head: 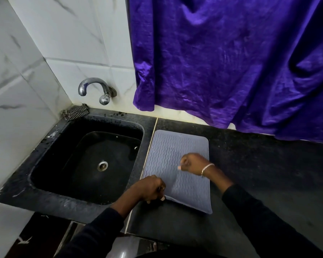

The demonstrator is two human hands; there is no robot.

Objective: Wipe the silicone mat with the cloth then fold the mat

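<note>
A wide, crinkled, shiny purple curtain (222, 58) hangs well beyond the fingers of both hands, its lower hem reaching down to the back of the table. Left of it, white marble-look wall tiles (63, 34) with grey veins fill the corner. The black speckled stone table (268, 174) runs under both forearms, and a deep black rectangular sink (50, 164) is set into it just left of the left hand's fingers. The grey-blue rectangular silicone mat (175, 146) lies on the table right beside the sink, under and between the two hands; it has rounded corners, a smooth flat border and rows of raised wavy ridges across its whole face, and its long side runs away from the person. The left hand (151, 189), in a dark sleeve, sits at the mat's near left corner with its fingers (162, 197) curled tight and gripping that corner, where the edge looks slightly lifted off the table. The right hand (192, 163) is over the mat's right half, its fingers (184, 161) curled into a loose fist with the thumb nail showing; whether they pinch the mat cannot be told. A curved chrome wall tap (93, 88) juts out far beyond the left fingers. A crumpled black-and-white checked cloth (75, 112) lies on the sink's far left corner, well apart from both hands. A silver chain bracelet (207, 168) circles the right wrist.
</note>
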